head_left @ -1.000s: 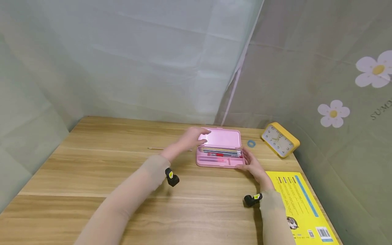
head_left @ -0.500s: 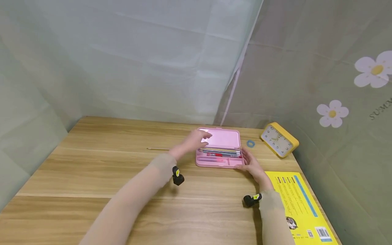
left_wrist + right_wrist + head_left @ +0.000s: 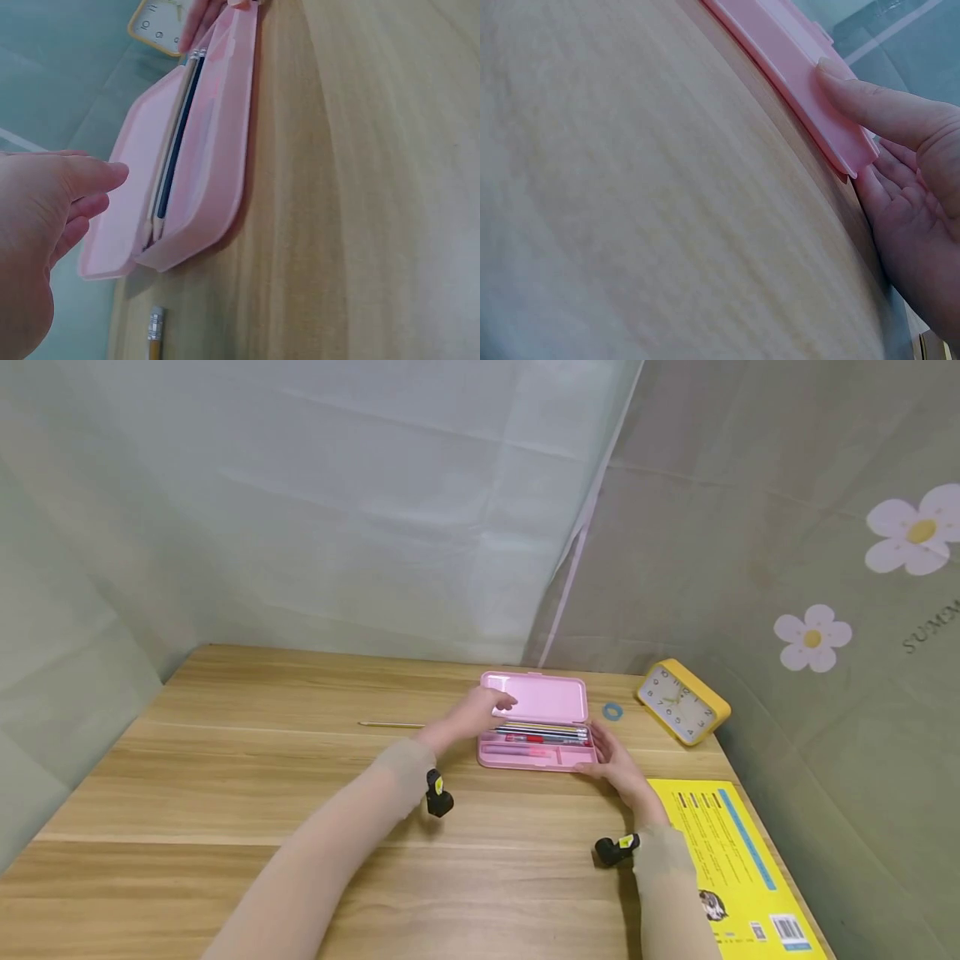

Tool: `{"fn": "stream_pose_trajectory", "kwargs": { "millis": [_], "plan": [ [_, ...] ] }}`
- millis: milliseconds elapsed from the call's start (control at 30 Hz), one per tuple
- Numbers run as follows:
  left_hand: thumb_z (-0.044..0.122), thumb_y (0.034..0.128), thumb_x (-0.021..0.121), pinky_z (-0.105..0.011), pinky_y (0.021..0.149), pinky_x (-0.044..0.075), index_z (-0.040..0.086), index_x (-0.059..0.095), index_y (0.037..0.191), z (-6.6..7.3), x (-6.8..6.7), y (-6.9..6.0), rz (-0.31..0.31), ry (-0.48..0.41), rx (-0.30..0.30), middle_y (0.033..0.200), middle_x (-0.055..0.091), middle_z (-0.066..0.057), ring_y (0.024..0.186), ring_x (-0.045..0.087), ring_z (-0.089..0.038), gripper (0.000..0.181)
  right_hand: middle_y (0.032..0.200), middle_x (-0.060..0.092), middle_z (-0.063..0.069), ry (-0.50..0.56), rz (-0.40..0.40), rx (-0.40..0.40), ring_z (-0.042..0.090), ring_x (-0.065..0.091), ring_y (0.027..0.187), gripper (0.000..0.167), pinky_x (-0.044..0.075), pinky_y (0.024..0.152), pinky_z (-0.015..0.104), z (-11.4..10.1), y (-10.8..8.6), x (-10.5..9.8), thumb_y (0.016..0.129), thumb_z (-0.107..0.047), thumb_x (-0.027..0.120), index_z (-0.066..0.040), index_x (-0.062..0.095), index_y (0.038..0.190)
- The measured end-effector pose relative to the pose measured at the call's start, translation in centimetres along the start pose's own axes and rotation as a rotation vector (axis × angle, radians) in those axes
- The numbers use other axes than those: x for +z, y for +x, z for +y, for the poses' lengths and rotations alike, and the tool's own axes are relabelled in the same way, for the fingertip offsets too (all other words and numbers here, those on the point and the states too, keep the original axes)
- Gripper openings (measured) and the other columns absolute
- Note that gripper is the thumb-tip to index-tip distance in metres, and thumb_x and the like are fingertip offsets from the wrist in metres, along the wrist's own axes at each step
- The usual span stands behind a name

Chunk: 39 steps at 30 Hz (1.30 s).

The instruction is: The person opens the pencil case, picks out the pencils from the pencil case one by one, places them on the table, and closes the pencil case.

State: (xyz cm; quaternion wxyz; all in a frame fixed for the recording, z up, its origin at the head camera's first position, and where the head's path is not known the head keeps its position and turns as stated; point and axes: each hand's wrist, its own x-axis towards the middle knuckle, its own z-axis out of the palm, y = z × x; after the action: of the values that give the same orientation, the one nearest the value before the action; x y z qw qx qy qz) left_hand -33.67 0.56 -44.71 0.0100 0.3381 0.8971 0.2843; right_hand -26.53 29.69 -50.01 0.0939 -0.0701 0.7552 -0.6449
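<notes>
A pink pencil case (image 3: 551, 700) lies with its lid folded back near the table's far edge. Inside it are several pencils (image 3: 180, 135), a red pen (image 3: 525, 738) and a pinkish pen (image 3: 517, 750). My right hand (image 3: 618, 768) holds the case's right end; in the right wrist view the thumb (image 3: 862, 101) presses the front wall and the fingers lie around the end. Over the case's left end hovers my left hand (image 3: 472, 714), its fingers loosely bent, holding nothing. One loose pencil (image 3: 390, 724) lies left of the case, partly hidden by the left wrist.
A blue ring (image 3: 612, 711) lies right of the case. Beyond it a yellow alarm clock (image 3: 682, 702) stands at the back right corner. A yellow book (image 3: 738, 860) lies along the right table edge. Curtains (image 3: 375, 527) hang behind the table.
My left hand has shifted a little right and down, from the lid toward the left end of the case's tray. My right hand has kept its hold, and the case has stayed put.
</notes>
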Motion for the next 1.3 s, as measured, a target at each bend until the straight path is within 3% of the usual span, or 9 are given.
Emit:
{"fn": "stream_pose_trajectory", "kwargs": {
  "millis": [200,567,800,1300],
  "plan": [
    [0.000,0.0873,0.067,-0.034,0.095,0.055,-0.002,0.066,0.119,-0.3,0.8,-0.1,-0.010,-0.037,-0.029,0.110,0.072,-0.015,0.104,0.068,-0.025,0.032,0.161,0.010,0.027,0.004,-0.021,-0.054,0.039,0.011,0.150,0.107,0.013,0.123,0.044,0.3,-0.1,-0.1,0.077,-0.009,0.081,0.003,0.008,0.155],
    [0.000,0.0871,0.068,-0.036,0.098,0.054,-0.001,0.066,0.119,-0.4,1.7,-0.5,-0.003,-0.036,-0.057,0.112,0.072,-0.014,0.106,0.068,-0.026,0.032,0.163,0.012,0.021,0.018,0.005,0.030,0.034,0.012,0.151,0.098,0.014,0.123,0.043,0.0,0.2,0.1,0.080,0.010,0.070,0.001,0.008,0.155],
    [-0.001,0.0868,0.067,-0.035,0.098,0.054,-0.001,0.065,0.120,-0.3,1.8,-0.5,-0.015,-0.035,-0.080,0.112,0.072,-0.013,0.106,0.068,-0.025,0.034,0.163,0.012,0.021,0.018,0.010,0.028,0.033,0.012,0.151,0.099,0.014,0.123,0.042,-0.1,0.1,0.1,0.079,0.009,0.071,0.001,0.009,0.155],
    [0.000,0.0892,0.065,-0.035,0.093,0.056,0.000,0.067,0.118,-0.2,2.1,-0.1,-0.011,0.030,-0.068,0.104,0.073,-0.012,0.101,0.069,-0.024,0.029,0.163,0.011,0.021,0.000,0.017,0.037,0.034,0.011,0.151,0.099,0.012,0.124,0.043,0.1,0.2,-0.1,0.080,0.009,0.070,0.001,0.007,0.155]
  ]
}}
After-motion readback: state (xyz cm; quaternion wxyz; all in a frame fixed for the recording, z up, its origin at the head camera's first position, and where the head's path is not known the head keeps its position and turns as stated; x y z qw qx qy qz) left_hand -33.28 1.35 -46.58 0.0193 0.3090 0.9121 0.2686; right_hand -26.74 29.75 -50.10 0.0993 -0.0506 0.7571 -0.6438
